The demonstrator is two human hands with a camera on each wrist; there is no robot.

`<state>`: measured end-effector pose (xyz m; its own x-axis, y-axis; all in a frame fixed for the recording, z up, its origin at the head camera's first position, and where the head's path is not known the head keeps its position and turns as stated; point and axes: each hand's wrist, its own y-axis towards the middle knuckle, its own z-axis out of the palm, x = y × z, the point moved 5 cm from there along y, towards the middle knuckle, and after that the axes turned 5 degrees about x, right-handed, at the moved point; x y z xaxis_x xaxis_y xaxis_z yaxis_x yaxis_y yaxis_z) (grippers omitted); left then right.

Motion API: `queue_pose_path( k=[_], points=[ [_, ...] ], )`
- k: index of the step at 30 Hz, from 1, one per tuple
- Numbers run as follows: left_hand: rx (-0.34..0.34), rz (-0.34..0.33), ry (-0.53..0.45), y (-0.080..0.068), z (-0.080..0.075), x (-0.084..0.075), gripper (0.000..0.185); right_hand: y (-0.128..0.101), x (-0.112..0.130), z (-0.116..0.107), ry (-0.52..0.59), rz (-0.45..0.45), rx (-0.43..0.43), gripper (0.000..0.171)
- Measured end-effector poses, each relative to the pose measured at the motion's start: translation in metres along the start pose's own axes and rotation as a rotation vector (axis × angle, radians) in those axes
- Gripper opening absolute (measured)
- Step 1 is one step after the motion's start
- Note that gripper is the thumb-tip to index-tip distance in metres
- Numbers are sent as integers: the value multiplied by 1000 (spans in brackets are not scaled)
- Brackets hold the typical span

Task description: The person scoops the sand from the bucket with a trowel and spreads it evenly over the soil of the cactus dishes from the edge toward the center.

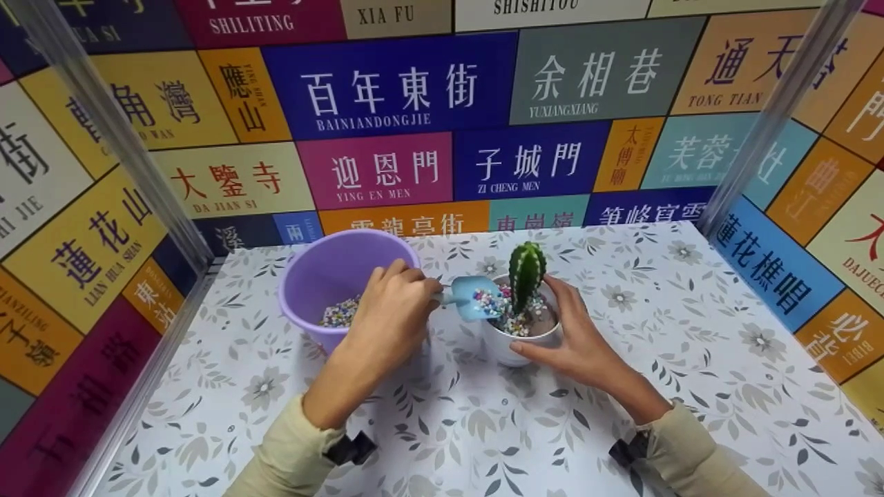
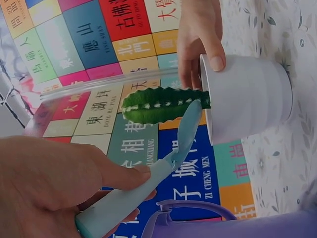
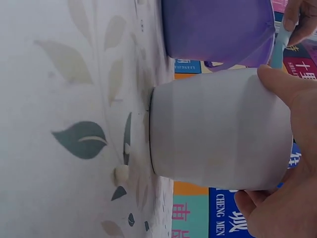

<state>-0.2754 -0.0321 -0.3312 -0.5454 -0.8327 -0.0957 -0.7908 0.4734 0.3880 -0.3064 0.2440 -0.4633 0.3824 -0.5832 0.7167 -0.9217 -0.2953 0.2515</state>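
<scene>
Your left hand (image 1: 390,310) has a tight grip on the blue scoop (image 1: 476,298), loaded w/ colored pebbles (image 1: 487,301) over the white pot (image 1: 514,342) on the tabletop (image 1: 690,359); right hand (image 1: 580,338) wraps the pot. Approx. half the soil round the cactus (image 1: 527,273) is covered, the far side bare, w/ more pebbles in the purple bucket (image 1: 324,276).

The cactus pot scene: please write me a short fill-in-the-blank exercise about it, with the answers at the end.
1. The left hand holds a small blue ____ loaded with colourful pebbles.
2. The right hand steadies a ____ pot that stands on the flowered table.
3. The green plant in that pot is a ____.
4. The bucket beside the pot, with more pebbles inside, is ____ in colour.

Missing words: shovel; white; cactus; purple
</scene>
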Motion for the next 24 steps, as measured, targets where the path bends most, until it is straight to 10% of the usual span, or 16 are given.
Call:
queue_pose_path(
  k=[12, 24],
  points=[
    [-8, -25, -3, -1, -2, 3, 11, -1, -4, -4, 53, -47, 74, 117],
    [1, -53, -4, -3, 1, 6, 10, 0, -1, 1, -32, -32, -35, 124]
  ],
)
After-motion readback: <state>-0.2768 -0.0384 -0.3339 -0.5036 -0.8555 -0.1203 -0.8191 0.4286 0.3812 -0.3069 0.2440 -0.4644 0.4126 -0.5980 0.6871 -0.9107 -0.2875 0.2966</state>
